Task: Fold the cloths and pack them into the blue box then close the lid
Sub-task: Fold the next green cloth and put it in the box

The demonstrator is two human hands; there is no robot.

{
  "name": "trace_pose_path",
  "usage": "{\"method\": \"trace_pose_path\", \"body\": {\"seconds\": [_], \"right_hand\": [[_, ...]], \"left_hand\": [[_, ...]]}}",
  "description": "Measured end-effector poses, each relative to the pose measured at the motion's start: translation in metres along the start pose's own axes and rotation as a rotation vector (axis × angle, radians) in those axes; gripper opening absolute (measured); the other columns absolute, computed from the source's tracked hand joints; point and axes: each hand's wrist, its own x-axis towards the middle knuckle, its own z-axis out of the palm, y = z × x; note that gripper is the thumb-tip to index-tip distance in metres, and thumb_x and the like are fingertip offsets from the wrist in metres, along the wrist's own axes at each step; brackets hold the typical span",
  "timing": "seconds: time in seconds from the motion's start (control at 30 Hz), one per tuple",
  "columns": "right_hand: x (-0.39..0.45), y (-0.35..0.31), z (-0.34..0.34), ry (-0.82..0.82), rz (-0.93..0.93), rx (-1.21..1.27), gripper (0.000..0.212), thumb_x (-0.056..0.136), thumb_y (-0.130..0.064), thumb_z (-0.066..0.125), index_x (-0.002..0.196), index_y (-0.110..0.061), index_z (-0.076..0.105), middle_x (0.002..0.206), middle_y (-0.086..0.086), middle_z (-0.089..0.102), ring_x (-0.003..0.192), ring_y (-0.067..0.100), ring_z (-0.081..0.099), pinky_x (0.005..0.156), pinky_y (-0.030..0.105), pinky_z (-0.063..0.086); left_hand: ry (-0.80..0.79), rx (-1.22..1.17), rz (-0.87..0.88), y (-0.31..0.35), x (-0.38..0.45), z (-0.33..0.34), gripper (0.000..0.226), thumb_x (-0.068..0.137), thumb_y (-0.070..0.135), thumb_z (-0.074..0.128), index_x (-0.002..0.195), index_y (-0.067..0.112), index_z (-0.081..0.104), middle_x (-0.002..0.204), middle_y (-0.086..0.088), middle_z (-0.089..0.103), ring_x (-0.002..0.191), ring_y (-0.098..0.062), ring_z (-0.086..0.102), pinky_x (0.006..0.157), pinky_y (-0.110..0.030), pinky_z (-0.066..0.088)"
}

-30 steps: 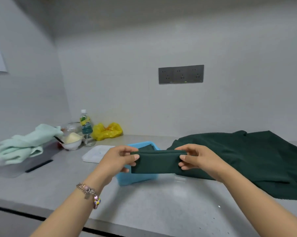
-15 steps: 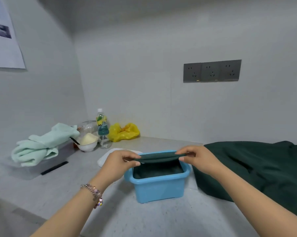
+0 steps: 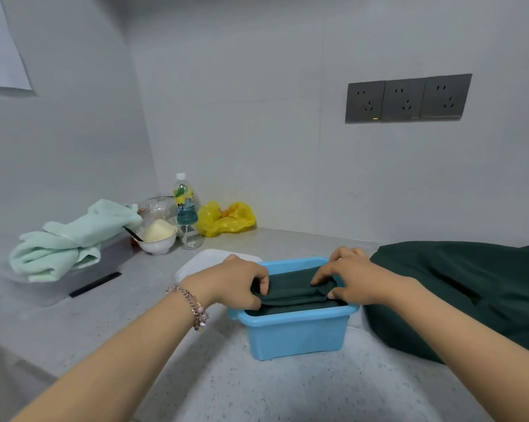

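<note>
A blue box (image 3: 296,333) stands open on the grey counter in front of me. A folded dark green cloth (image 3: 290,289) lies in its top, over more dark green cloth below. My left hand (image 3: 236,281) grips the cloth's left end with curled fingers. My right hand (image 3: 353,277) pinches the right end, thumb under and fingers on top. A pile of loose dark green cloth (image 3: 458,287) lies on the counter just right of the box. A white lid (image 3: 196,263) lies flat behind the box on the left, partly hidden by my left hand.
At the back left are a mint green towel (image 3: 68,239) on a clear container, a white bowl (image 3: 156,239), a drink bottle (image 3: 184,205) and a yellow plastic bag (image 3: 226,219). Wall sockets (image 3: 407,97) sit above the counter.
Both hands carried the folded green cloth from in front of the box to above it, then lowered it into the box's top. The view shifted left.
</note>
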Motion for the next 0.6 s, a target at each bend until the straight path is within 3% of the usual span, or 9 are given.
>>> {"method": "trace_pose_path", "body": {"seconds": [0.1, 0.17, 0.23, 0.27, 0.33, 0.43, 0.6], "right_hand": [[0.01, -0.007, -0.003, -0.052, -0.062, -0.133, 0.038, 0.089, -0.029, 0.05, 0.126, -0.035, 0.056, 0.119, -0.01, 0.056, 0.123, 0.008, 0.031, 0.11, 0.024, 0.005], [0.019, -0.015, -0.004, -0.067, -0.064, -0.211, 0.039, 0.093, -0.029, 0.046, 0.131, -0.031, 0.053, 0.122, -0.008, 0.06, 0.123, 0.013, 0.041, 0.114, 0.031, 0.015], [0.026, -0.022, -0.004, -0.1, -0.042, -0.238, 0.044, 0.093, -0.034, 0.051, 0.137, -0.032, 0.045, 0.126, -0.005, 0.058, 0.119, 0.018, 0.048, 0.101, 0.031, 0.036], [0.028, -0.025, -0.004, -0.123, -0.039, -0.261, 0.048, 0.092, -0.036, 0.053, 0.139, -0.034, 0.042, 0.128, -0.004, 0.057, 0.118, 0.019, 0.049, 0.093, 0.029, 0.039], [0.032, -0.027, -0.003, -0.177, -0.043, -0.333, 0.053, 0.092, -0.04, 0.054, 0.142, -0.035, 0.037, 0.129, -0.003, 0.052, 0.115, 0.021, 0.05, 0.087, 0.028, 0.04], [0.036, -0.028, -0.002, -0.252, -0.019, -0.384, 0.054, 0.093, -0.045, 0.05, 0.143, -0.037, 0.033, 0.136, -0.002, 0.042, 0.119, 0.022, 0.047, 0.094, 0.031, 0.04], [0.039, -0.028, 0.005, -0.331, -0.051, -0.512, 0.054, 0.093, -0.056, 0.039, 0.144, -0.042, 0.026, 0.14, -0.006, 0.044, 0.124, 0.021, 0.044, 0.091, 0.027, 0.034]], "left_hand": [[-0.029, 0.019, -0.017, 0.009, 0.008, -0.003, 0.026, 0.087, 0.048, 0.051, 0.11, 0.04, 0.06, 0.105, 0.016, 0.062, 0.1, -0.01, 0.052, 0.077, -0.018, 0.034], [-0.033, 0.14, 0.006, 0.015, 0.017, -0.004, 0.035, 0.093, 0.048, 0.046, 0.126, 0.04, 0.055, 0.119, 0.011, 0.062, 0.107, -0.013, 0.053, 0.083, -0.022, 0.034], [-0.056, 0.278, 0.028, 0.024, 0.024, -0.002, 0.044, 0.093, 0.047, 0.049, 0.136, 0.038, 0.047, 0.125, 0.006, 0.059, 0.112, -0.017, 0.053, 0.082, -0.025, 0.035], [-0.08, 0.313, 0.026, 0.028, 0.028, -0.001, 0.048, 0.092, 0.047, 0.051, 0.138, 0.036, 0.044, 0.126, 0.004, 0.058, 0.112, -0.019, 0.052, 0.082, -0.026, 0.036], [-0.126, 0.33, 0.01, 0.032, 0.033, 0.001, 0.052, 0.09, 0.045, 0.055, 0.14, 0.034, 0.043, 0.127, 0.001, 0.058, 0.113, -0.021, 0.052, 0.083, -0.028, 0.039], [-0.153, 0.317, 0.014, 0.033, 0.036, 0.002, 0.058, 0.088, 0.046, 0.058, 0.141, 0.031, 0.041, 0.127, 0.0, 0.058, 0.112, -0.022, 0.052, 0.083, -0.027, 0.039], [-0.212, 0.269, -0.028, 0.025, 0.038, 0.008, 0.067, 0.085, 0.051, 0.06, 0.145, 0.033, 0.034, 0.129, 0.0, 0.056, 0.114, -0.022, 0.052, 0.082, -0.026, 0.036]]}}
